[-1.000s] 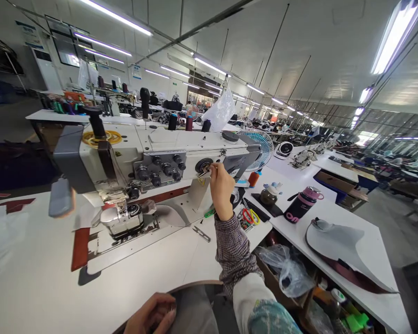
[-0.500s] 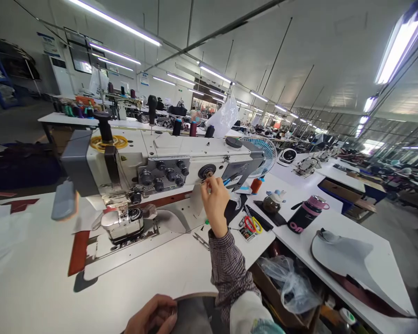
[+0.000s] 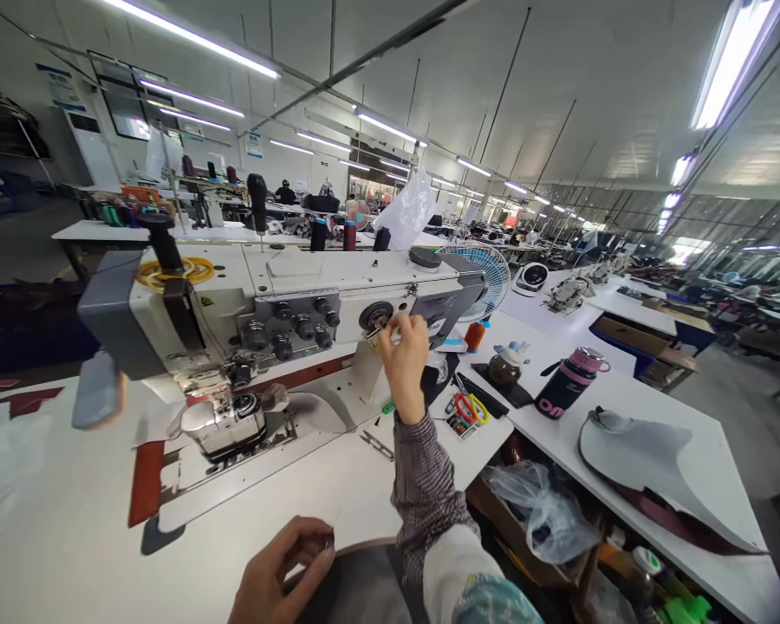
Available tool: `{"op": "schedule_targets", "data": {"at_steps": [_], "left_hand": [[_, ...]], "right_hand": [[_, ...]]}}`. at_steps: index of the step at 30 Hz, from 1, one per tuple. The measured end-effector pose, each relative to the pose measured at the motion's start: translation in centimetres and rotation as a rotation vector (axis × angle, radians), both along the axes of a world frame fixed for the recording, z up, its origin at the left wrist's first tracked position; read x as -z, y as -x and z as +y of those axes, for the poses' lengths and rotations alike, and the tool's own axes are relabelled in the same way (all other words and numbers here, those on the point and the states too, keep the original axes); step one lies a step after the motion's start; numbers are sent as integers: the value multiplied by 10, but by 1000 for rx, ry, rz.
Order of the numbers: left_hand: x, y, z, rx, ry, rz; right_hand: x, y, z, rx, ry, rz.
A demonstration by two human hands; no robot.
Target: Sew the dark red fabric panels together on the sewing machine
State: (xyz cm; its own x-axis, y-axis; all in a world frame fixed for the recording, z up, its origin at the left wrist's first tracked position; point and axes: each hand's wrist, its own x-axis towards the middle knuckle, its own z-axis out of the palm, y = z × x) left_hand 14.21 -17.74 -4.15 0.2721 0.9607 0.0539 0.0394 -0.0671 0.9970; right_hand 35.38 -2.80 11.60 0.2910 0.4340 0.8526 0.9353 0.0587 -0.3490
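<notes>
My right hand (image 3: 403, 360) is raised to the front of the white industrial sewing machine (image 3: 299, 273). Its thumb and fingers are pinched together just right of the black round dial (image 3: 377, 316); what they hold, if anything, is too small to make out. Low in the view, my left hand (image 3: 286, 568) is closed, thumb against fingers, with a small dark thing at the fingertips that I cannot name. Beside it lies a dark grey piece of material (image 3: 370, 581) at the table's front edge. Thread snips (image 3: 377, 445) lie on the white table (image 3: 286, 511).
Red and yellow-handled scissors (image 3: 471, 407) lie right of my forearm. Beyond stand an orange thread spool (image 3: 474, 336), a small round jar (image 3: 507, 364) and a black and pink bottle (image 3: 568, 383). A fan (image 3: 477, 277) is behind the machine. Grey cut pieces (image 3: 650, 468) rest at right.
My right hand has drawn slightly right of the dial. My left hand has turned, and a small dark thing now shows at its fingertips. The view has shifted a little.
</notes>
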Motion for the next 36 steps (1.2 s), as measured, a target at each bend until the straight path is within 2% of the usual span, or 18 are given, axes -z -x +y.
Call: {"op": "schedule_targets", "data": {"at_steps": [3,5,8,11,13,14,16,18,20,22,25,26,28,30,31,33,36], "left_hand": [[-1,1,11,31,-20,29],[0,4,19,88,-67,66],[2,9,29,122,-139,116],[0,10,32,101,-132,125],[-7,7,37,83,-128,108],[-12,5,41,66,-136,97],[-20,1,54,27,-165,76],[-23,-2,70,-1,-178,56],[-17,-5,87,-6,-160,41],[-3,-8,102,2,-131,31],[21,-17,115,4,-106,15],[26,-21,118,1,-113,20],[31,-31,119,0,-144,42],[29,-40,118,6,-174,54],[26,-43,117,11,-183,53],[19,-47,114,7,-199,44],[8,-46,108,-20,-214,33]], "right_hand": [[-1,0,2,-84,9,-75],[-4,-3,4,-88,-21,-91],[0,-7,5,-68,-63,18],[15,0,2,-302,-100,224],[21,9,0,-457,-133,394],[22,13,0,-489,-154,465],[17,17,3,-461,-220,536],[7,15,8,-406,-273,501],[-2,10,12,-356,-252,403],[-6,4,11,-332,-166,325],[3,-1,3,-341,-34,432],[9,-1,0,-398,29,528],[23,0,-4,-634,190,748],[35,0,-4,-897,284,918],[39,1,-4,-978,283,984],[41,1,-4,-1036,245,1096],[33,0,-13,-1107,271,1231]]}}
